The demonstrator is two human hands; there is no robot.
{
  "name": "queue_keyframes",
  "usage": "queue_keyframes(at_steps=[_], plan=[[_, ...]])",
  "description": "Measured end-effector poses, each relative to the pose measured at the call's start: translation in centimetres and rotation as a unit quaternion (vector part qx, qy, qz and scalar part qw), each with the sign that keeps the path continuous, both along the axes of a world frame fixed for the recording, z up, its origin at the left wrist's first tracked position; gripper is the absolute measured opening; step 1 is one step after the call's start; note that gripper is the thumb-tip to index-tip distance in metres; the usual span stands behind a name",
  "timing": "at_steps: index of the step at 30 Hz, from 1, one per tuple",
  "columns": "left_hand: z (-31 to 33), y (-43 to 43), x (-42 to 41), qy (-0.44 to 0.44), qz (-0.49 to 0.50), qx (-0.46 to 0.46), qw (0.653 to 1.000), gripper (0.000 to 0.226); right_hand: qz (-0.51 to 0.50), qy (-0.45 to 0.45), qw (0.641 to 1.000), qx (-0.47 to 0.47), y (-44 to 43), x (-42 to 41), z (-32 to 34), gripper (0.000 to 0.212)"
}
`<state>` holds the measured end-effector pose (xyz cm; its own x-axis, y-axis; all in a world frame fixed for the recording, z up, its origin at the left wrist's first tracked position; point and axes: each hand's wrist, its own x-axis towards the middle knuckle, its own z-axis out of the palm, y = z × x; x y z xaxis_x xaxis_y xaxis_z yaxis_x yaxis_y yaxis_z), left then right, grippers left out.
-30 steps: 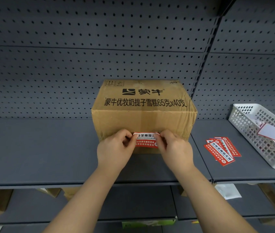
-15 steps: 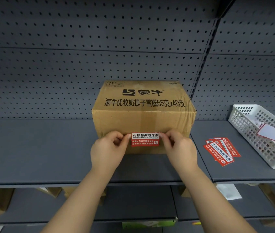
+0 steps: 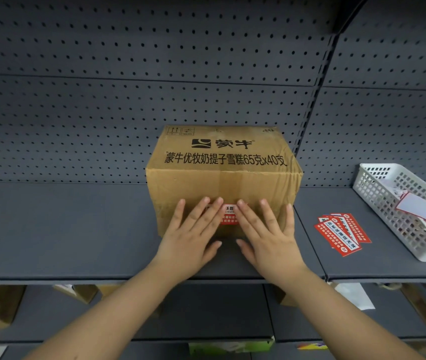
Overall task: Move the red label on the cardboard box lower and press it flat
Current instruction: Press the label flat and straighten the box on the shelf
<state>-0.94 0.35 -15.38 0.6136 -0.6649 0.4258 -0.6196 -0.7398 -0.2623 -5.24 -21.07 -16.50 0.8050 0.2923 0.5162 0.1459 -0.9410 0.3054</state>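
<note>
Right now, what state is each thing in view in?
Red label: on the box front, low, mostly covered by fingers.
Cardboard box: closed, upright on the shelf.
Left hand: flat, pressing.
Right hand: flat, pressing.
Spare labels: stacked loose.
White basket: holding papers.

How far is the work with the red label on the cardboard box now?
Done, as it looks: the red label sits low on the front face of the cardboard box. In hand: the left hand and right hand lie open and flat over the label's two ends, pressing it. Left: lifting the hands to check the covered ends lie flat; that cannot be judged yet.
</note>
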Motion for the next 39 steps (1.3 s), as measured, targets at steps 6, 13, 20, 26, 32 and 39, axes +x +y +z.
queue_keyframes(at_steps=[6,13,20,26,32,39], plan=[[-0.3,4.0,0.8,-0.003,0.031,0.067,0.997,0.070,-0.038,-0.010,0.999,-0.018,-3.8,-0.7,0.7,0.065],[-0.2,1.6,-0.9,0.053,-0.037,0.061,0.996,0.072,0.055,0.031,0.996,-0.060,0.3,-1.2,0.1,0.069],[0.5,3.2,-0.2,0.062,0.021,0.109,0.992,0.072,-0.014,0.083,0.993,-0.080,-2.7,-1.1,1.2,0.066],[0.4,4.0,-1.9,0.081,0.016,0.051,0.995,0.073,0.028,0.085,0.994,-0.059,-2.2,-2.1,1.0,0.065],[0.3,1.4,-2.0,0.086,-0.008,0.065,0.994,0.077,0.046,0.117,0.987,-0.099,0.8,-1.2,0.3,0.065],[-0.1,5.3,-1.1,0.086,0.045,0.088,0.991,0.070,0.001,0.139,0.985,-0.105,-4.9,-1.6,1.2,0.062]])
